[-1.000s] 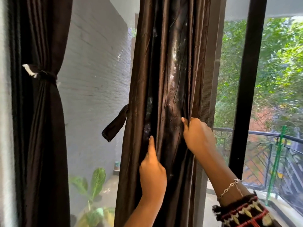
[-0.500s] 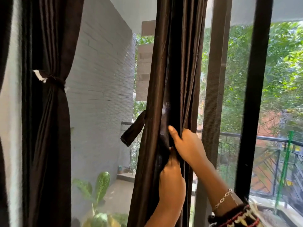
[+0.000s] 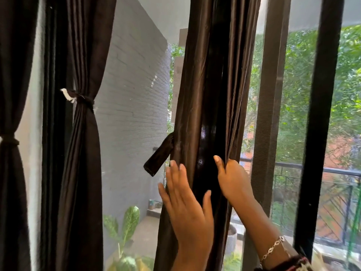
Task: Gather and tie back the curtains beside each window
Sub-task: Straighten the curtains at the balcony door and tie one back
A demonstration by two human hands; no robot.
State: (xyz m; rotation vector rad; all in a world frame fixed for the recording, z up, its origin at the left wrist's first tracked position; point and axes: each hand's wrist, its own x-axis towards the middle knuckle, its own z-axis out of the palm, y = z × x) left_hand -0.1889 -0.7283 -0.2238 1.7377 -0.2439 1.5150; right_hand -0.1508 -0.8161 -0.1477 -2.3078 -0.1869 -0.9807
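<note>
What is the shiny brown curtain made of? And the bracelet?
The brown curtain looks like satiny woven fabric, maybe polyester or silk: glossy highlights run along its soft folds. The bracelet seems silvery metal: small bright chain links.

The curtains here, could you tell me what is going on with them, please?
A person is gathering the middle curtain. The right hand grips its bunched folds on the right side, while the left hand is open, fingers straight, at the curtain's left edge. The tie-back strap hangs loose just above that hand, so this curtain is not yet tied. The left curtain and the far-left curtain are already cinched with ties.
</note>
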